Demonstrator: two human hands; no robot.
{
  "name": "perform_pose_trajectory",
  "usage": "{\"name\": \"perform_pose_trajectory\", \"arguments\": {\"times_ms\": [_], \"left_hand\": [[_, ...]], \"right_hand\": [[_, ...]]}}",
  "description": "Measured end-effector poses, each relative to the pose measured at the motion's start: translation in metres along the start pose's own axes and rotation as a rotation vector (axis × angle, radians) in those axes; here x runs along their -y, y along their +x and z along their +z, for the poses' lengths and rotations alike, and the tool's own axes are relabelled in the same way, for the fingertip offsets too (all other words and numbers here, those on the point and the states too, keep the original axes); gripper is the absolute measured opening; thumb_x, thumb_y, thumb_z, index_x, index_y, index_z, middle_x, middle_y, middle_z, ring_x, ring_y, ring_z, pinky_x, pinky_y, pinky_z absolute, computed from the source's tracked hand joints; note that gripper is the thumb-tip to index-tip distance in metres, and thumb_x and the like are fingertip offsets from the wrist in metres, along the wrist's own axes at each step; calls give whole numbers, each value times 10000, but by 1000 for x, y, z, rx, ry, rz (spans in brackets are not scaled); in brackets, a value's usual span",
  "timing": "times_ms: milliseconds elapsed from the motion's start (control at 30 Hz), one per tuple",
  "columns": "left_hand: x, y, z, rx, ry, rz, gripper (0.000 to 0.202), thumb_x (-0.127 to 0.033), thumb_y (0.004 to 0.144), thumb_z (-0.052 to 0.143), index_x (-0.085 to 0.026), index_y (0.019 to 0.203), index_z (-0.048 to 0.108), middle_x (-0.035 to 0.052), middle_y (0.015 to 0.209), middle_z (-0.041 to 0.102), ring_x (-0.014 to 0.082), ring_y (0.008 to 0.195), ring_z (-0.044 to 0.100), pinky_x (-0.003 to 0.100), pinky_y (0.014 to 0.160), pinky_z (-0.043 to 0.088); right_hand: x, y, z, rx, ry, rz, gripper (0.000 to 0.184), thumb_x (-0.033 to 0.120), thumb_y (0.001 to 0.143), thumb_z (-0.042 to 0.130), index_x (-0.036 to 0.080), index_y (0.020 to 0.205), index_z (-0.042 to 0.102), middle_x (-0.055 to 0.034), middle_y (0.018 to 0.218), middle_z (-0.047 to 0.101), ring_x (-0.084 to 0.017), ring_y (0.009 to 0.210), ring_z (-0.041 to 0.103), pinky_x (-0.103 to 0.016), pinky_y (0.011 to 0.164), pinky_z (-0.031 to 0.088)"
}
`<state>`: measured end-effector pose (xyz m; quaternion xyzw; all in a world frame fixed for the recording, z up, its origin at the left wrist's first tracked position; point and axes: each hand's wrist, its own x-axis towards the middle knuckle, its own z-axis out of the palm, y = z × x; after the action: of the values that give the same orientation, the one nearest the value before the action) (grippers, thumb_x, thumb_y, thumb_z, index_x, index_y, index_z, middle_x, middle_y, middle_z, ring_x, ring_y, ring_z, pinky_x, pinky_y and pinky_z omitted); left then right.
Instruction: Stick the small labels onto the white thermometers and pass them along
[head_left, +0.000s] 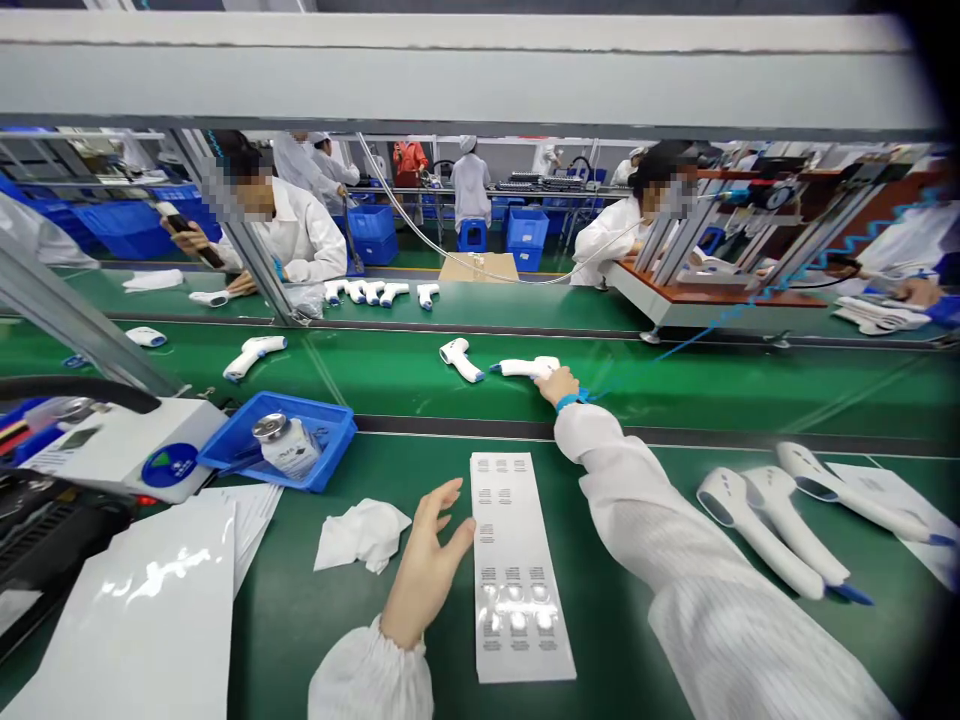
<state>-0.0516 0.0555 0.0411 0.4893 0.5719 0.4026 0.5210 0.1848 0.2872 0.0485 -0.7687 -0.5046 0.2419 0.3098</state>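
Note:
My right hand reaches far out over the green conveyor belt and closes on a white handheld thermometer lying there. Another white thermometer lies just to its left on the belt. My left hand rests open on the green table, its fingers touching the left edge of a long white label sheet with small stickers. A crumpled white cloth lies left of that hand.
Three white thermometers lie at my right. A blue tray with a small bottle, a white machine and white sheets sit at my left. Other workers in white coats sit across the belt, with more thermometers near them.

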Motion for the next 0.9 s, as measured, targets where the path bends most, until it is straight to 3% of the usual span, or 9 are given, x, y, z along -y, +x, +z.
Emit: {"name": "perform_pose_trajectory", "arguments": {"times_ms": [133,200,300,367,467,567,633,733,900], "left_hand": [[0,20,-6,-161,-343,-88,399,-389,853,569,-195,1201,539,89,1097,599,226,1136,542,397,1024,411],[-3,29,-5,-152,-538,-114,462,-422,861,543,-187,1256,494,85,1053,619,207,1075,569,371,963,461],[-9,33,6,192,-709,-226,703,-439,818,598,-271,1428,293,73,1023,631,207,896,628,371,754,539],[-9,27,19,391,-703,-283,892,-338,753,689,-347,1470,158,41,959,618,163,692,610,297,557,518],[-2,13,41,275,-656,-254,919,-205,741,687,-392,1456,142,-26,824,541,86,542,486,175,404,382],[8,6,55,72,-579,-221,794,-240,790,641,-412,1426,199,-46,808,508,67,517,454,164,400,371],[12,7,58,23,-508,-191,769,-276,796,639,-406,1419,207,-36,873,532,53,487,449,180,410,399],[13,14,60,76,-455,-142,777,-291,802,632,-383,1431,187,-2,984,560,51,486,475,200,433,430],[9,19,61,126,-400,-127,762,-243,799,604,-322,1434,189,-7,897,554,58,458,443,194,401,381]], "right_hand": [[-9,-21,-15,190,95,-168,405,236,714,659,122,1078,525,-146,1105,625,-273,1019,564,-377,846,440],[-11,-46,-21,364,153,-280,423,189,663,690,161,1069,575,-53,1027,665,-216,931,600,-319,804,471],[-19,-89,-25,764,190,-489,496,189,610,754,196,1087,616,3,971,665,-180,878,612,-295,782,496],[-28,-114,-24,932,201,-604,517,257,662,759,214,1152,600,-18,1053,640,-183,945,604,-312,827,494],[-48,-135,-12,745,193,-612,350,285,774,689,213,1109,617,-54,1098,607,-193,1013,582,-351,898,469],[-67,-148,8,485,108,-584,102,185,817,615,200,910,653,-55,994,623,-205,975,584,-388,909,460],[-76,-154,19,384,69,-588,97,144,817,595,205,866,653,-58,981,635,-219,989,579,-405,920,458],[-83,-160,29,297,75,-585,112,149,824,588,216,869,665,-66,1024,647,-237,1025,575,-426,938,463],[-87,-160,34,250,123,-550,133,181,845,576,227,829,700,-68,1094,657,-247,1042,570,-447,939,464]]}}
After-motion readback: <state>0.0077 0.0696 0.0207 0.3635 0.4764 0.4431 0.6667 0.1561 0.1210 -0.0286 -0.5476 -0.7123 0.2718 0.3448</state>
